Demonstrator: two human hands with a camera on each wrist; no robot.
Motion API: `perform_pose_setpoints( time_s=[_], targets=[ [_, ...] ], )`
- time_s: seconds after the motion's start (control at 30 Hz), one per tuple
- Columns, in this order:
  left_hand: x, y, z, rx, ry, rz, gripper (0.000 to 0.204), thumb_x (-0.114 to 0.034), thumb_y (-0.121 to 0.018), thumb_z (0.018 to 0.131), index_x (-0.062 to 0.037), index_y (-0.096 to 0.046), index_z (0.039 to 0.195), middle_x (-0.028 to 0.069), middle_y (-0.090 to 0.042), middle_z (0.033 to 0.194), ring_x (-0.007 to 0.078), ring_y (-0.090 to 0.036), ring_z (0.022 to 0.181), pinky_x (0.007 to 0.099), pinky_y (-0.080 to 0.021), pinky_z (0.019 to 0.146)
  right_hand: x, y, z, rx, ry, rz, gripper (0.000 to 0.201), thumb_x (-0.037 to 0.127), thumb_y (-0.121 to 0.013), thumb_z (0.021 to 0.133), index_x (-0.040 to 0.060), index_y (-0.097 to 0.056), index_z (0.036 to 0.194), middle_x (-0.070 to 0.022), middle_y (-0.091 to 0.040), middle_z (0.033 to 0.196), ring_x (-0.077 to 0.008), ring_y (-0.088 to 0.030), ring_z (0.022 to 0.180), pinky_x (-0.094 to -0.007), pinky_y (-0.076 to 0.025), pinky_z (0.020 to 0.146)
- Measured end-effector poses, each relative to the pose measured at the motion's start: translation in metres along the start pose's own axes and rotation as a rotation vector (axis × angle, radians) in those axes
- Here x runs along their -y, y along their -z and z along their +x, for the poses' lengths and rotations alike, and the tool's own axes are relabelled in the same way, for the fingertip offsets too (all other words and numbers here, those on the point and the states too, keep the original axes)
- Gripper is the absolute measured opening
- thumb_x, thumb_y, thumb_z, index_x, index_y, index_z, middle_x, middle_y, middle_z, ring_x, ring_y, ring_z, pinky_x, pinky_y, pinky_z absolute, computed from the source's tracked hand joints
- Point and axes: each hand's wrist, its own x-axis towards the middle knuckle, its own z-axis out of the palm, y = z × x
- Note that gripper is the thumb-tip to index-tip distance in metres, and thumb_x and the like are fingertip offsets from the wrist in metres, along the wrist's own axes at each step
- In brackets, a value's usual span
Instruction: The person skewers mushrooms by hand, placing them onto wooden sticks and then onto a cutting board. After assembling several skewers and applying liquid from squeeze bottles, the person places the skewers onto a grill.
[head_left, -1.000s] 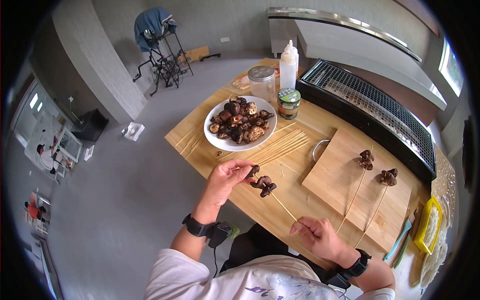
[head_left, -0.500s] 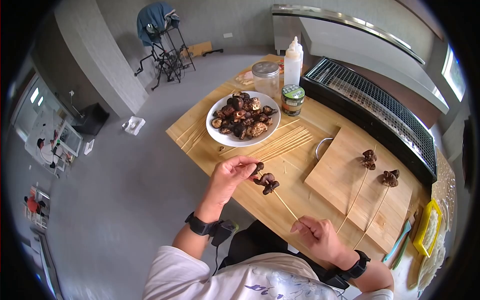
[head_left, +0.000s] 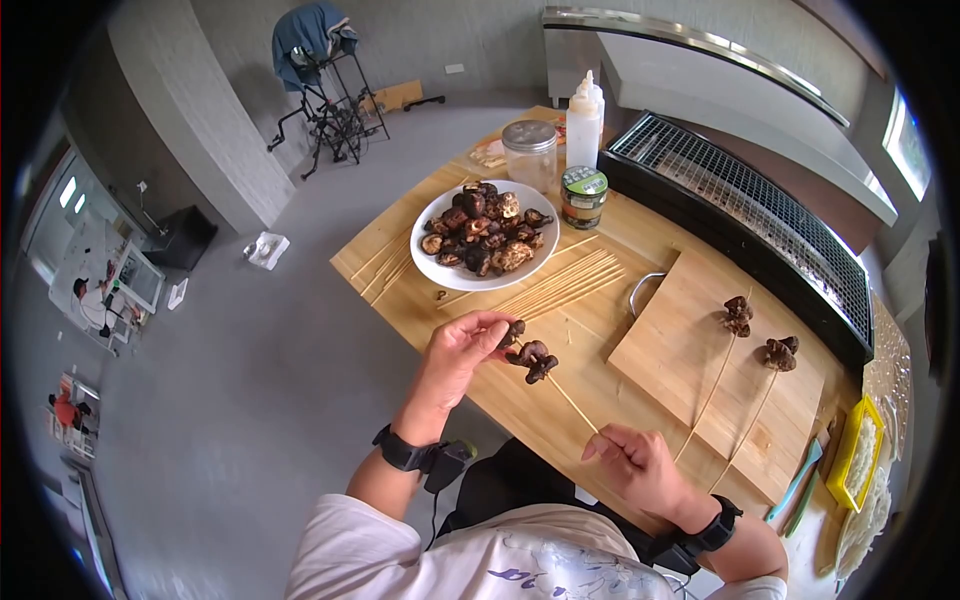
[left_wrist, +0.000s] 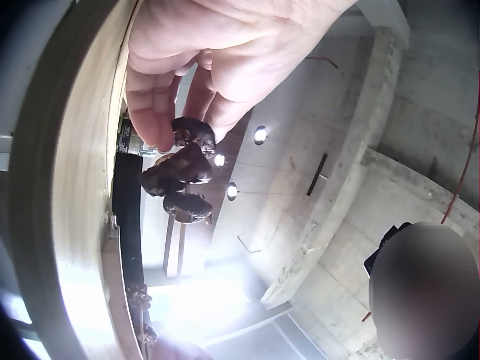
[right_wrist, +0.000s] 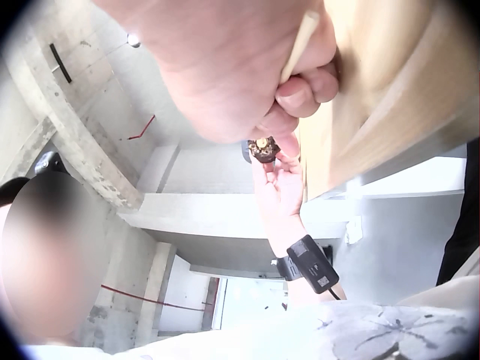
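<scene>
My left hand [head_left: 455, 357] pinches a small dark brown mushroom [head_left: 512, 334] between thumb and fingers at the upper end of a thin wooden skewer [head_left: 572, 402]. Just below it, more dark mushrooms [head_left: 536, 362] are threaded close together on the stick. Lower down, my right hand [head_left: 643, 470] grips the skewer with curled fingers; its blunt end [right_wrist: 301, 43] pokes out of the fist in the right wrist view. In the left wrist view the fingertips lie right against the top mushroom [left_wrist: 193, 133]. The skewer is held tilted over the table's near edge.
A white plate [head_left: 428, 268] piled with mushrooms stands beyond my left hand, with loose skewers [head_left: 570, 283] beside it. Two mushroom skewers lie on a cutting board [head_left: 650, 350]. Behind are a jar [head_left: 530, 160], a can [head_left: 583, 200], squeeze bottles [head_left: 583, 130] and a black grill [head_left: 740, 220].
The head view has shifted slightly. Both hands keep their hold on the skewer and mushroom, with hardly any movement between them.
</scene>
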Motion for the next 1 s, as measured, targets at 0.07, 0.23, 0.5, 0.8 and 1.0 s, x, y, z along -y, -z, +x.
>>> perform_pose_setpoints(
  time_s=[0.07, 0.23, 0.5, 0.8, 1.0],
  targets=[
    [-0.005, -0.009, -0.001, -0.032, -0.096, 0.080, 0.023, -0.015, -0.058, 0.086, 0.0006, -0.057, 0.103, 0.0053, -0.060, 0.092, 0.0111, -0.058, 0.084, 0.0261, -0.050, 0.076, 0.001, 0.003, 0.002, 0.017, -0.038, 0.045, 0.013, 0.004, -0.046, 0.084, 0.0038, -0.059, 0.081, -0.0045, -0.036, 0.048, -0.0115, -0.035, 0.042, -0.0270, -0.030, 0.042],
    [-0.001, -0.019, -0.006, -0.131, -0.364, 0.288, 0.023, -0.011, -0.059, 0.085, 0.0020, -0.055, 0.103, 0.0063, -0.060, 0.095, 0.0109, -0.058, 0.086, 0.0231, -0.046, 0.076, 0.006, 0.007, 0.003, 0.033, -0.116, 0.164, 0.018, 0.010, -0.046, 0.089, 0.0040, -0.060, 0.080, -0.0013, -0.033, 0.049, -0.0086, -0.031, 0.046, -0.0256, -0.028, 0.043],
    [0.015, -0.019, -0.001, -0.141, -0.386, 0.372, 0.023, 0.001, -0.061, 0.080, 0.0024, -0.056, 0.102, 0.0058, -0.059, 0.094, 0.0121, -0.058, 0.088, 0.0229, -0.046, 0.077, 0.003, 0.006, 0.003, 0.033, -0.092, 0.156, 0.017, 0.010, -0.047, 0.089, 0.0040, -0.060, 0.080, -0.0022, -0.033, 0.049, -0.0093, -0.032, 0.045, -0.0258, -0.029, 0.043],
    [0.013, -0.026, -0.005, -0.242, -0.601, 0.686, 0.021, 0.006, -0.062, 0.076, 0.0017, -0.061, 0.096, 0.0089, -0.061, 0.092, 0.0132, -0.061, 0.082, 0.0232, -0.049, 0.069, 0.000, 0.002, 0.002, 0.002, -0.038, 0.050, 0.012, 0.003, -0.048, 0.083, 0.0044, -0.060, 0.081, -0.0056, -0.034, 0.048, -0.0118, -0.031, 0.044, -0.0269, -0.028, 0.043],
    [0.021, -0.030, -0.006, -0.247, -0.364, 0.309, 0.021, 0.006, -0.060, 0.077, 0.0019, -0.061, 0.098, 0.0092, -0.061, 0.093, 0.0130, -0.061, 0.082, 0.0228, -0.049, 0.071, -0.003, -0.003, 0.001, -0.035, 0.015, 0.021, 0.012, 0.003, -0.047, 0.083, 0.0042, -0.059, 0.080, -0.0071, -0.037, 0.049, -0.0126, -0.034, 0.043, -0.0277, -0.030, 0.043]
  ],
)
